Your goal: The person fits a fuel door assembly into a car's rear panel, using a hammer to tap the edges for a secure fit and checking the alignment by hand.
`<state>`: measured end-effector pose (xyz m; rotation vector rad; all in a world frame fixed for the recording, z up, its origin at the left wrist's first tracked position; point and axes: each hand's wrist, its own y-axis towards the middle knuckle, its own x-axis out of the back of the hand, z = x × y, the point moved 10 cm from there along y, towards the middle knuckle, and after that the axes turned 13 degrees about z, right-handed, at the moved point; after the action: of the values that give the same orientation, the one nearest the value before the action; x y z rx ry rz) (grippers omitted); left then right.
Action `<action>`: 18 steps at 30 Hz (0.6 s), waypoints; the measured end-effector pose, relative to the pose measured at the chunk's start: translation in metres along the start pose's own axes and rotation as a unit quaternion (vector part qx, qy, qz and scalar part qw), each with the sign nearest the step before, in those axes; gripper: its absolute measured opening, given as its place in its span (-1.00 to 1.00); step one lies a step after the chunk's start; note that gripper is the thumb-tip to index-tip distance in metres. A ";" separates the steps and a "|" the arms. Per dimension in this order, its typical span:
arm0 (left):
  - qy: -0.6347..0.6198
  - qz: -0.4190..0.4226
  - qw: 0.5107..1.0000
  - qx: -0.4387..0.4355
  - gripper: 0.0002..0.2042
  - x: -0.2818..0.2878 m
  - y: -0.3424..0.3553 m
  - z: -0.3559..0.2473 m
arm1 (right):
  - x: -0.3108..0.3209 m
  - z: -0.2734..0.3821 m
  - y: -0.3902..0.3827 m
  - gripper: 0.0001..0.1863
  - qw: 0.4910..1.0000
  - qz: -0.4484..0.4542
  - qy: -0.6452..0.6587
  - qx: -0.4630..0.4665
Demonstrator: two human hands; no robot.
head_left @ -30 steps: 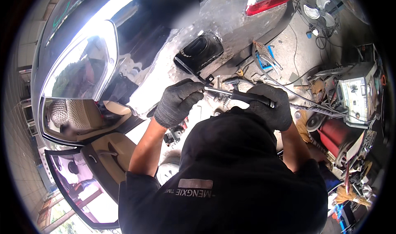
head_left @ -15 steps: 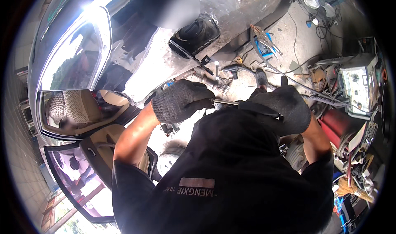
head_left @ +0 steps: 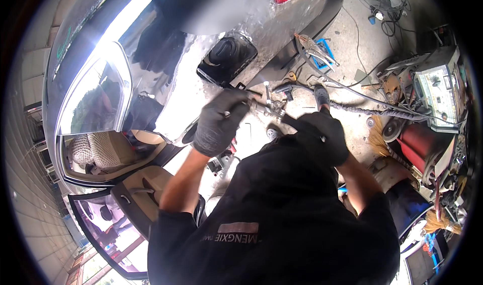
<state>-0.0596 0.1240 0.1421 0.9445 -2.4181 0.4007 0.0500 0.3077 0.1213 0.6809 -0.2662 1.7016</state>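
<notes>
My right hand (head_left: 322,136), in a dark knit glove, is closed around the black handle of a tool with a straight metal shaft (head_left: 269,111). The shaft points left toward my left hand (head_left: 219,121), gloved alike, whose fingers are closed at its far end. A small shiny spot shows at the left glove, too small to name. The shaft's tip is hidden by the fingers. Both hands are in front of my chest, beside the dark car body (head_left: 246,38) and its black rectangular recess (head_left: 227,59).
A car door (head_left: 136,194) stands open at left. On the floor ahead lie a black gun-shaped tool (head_left: 286,90), cables and a blue tray (head_left: 323,54). To the right are a light-coloured machine (head_left: 436,96), a red cylinder (head_left: 420,147) and a straw broom (head_left: 377,136).
My left hand has risen and tilted upward. My right hand has shifted left, bringing the tool with it, and its shaft now slants up to the left. The view has shifted slightly.
</notes>
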 end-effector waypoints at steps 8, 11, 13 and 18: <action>0.075 -0.314 0.914 0.247 -0.35 -0.009 -0.015 0.105 | -0.132 -0.113 0.059 -0.67 0.991 -0.019 0.115 -0.061; 0.020 -0.277 0.940 0.198 -0.46 -0.010 -0.017 0.124 | -0.148 -0.119 0.069 -0.65 0.990 -0.040 0.119 -0.062; 0.034 -0.257 0.943 0.209 -0.38 -0.008 -0.017 0.123 | -0.159 -0.121 0.078 -0.66 0.992 -0.027 0.105 -0.057; 0.068 -0.233 0.942 0.234 -0.50 -0.003 -0.011 0.107 | -0.175 -0.129 0.096 -0.71 0.995 -0.016 0.069 -0.067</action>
<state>-0.0879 0.0706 0.0526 1.5873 -1.9169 0.8470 -0.0609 0.2083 -0.0634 0.4640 -0.2672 1.6750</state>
